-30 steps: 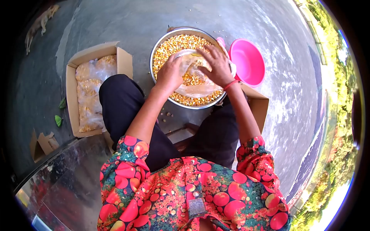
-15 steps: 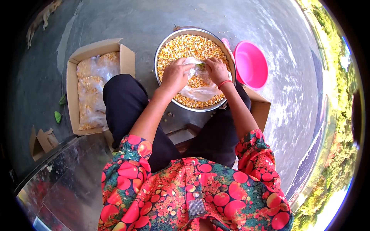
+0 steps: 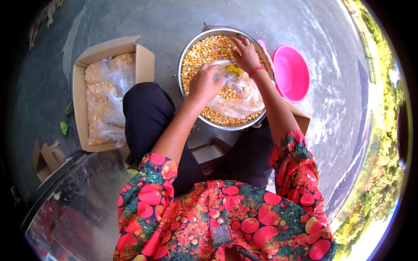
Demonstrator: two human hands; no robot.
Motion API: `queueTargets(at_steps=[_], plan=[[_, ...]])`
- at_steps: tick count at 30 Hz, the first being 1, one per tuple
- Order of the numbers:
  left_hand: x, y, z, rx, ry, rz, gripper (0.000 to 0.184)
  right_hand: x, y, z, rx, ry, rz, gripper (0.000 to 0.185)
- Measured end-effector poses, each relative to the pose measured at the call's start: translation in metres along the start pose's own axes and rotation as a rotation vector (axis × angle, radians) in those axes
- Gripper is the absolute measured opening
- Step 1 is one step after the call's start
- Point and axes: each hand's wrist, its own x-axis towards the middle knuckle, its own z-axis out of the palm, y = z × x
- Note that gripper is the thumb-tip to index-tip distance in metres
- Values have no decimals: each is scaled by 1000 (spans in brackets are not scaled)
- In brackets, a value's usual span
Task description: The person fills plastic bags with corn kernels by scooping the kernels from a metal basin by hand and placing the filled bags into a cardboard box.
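Observation:
A wide metal basin [image 3: 184, 56] full of yellow and whitish corn kernels [image 3: 210, 48] rests at my knees. Across the near right part of the kernels lies a clear plastic bag [image 3: 251, 92] with a yellow printed mark near its mouth. My left hand [image 3: 203, 85] is closed at the bag's left edge, thumb and fingers gripping the plastic. Over the far right kernels is my right hand [image 3: 247, 55], apart from the bag's mouth, fingers stretched out and holding nothing that I can see. A red bracelet circles that wrist.
A cardboard box [image 3: 145, 65] at left holds several clear bags filled with kernels. Right of the basin is a pink plastic tub [image 3: 291, 74]. A smaller open carton [image 3: 48, 157] sits at lower left. Part of a dog [image 3: 42, 19] shows at the far left.
My right hand has let go of the bag's mouth and moved away to the far right over the kernels. My left hand stays on the bag, which now lies more spread out.

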Motion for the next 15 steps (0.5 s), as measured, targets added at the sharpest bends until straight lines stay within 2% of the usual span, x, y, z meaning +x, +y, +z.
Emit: queueTargets(at_steps=[3, 5, 7, 9, 10, 11, 14, 15], plan=[[-2, 6, -6, 25, -50, -31, 38, 3, -5, 13, -158, -82, -85, 39], [-3, 4, -5, 46, -63, -28, 40, 1, -12, 14, -182, -184, -2, 37], [-4, 5, -8, 53, -70, -24, 41, 0, -16, 11, -263, -184, 4, 33], [-4, 6, -12, 69, -80, -29, 43, -3, -11, 13, -53, -290, 85, 30], [-4, 5, -11, 69, -79, -29, 43, -6, -11, 15, -77, -200, 53, 24], [-4, 3, -10, 78, -75, -21, 44, -5, -6, 17, -78, -200, 52, 24], [-5, 1, -9, 84, -77, -15, 48, -2, -1, 11, 208, -265, 299, 17], [-5, 2, -10, 82, -80, -15, 49, -2, -1, 8, 203, -263, 296, 17]])
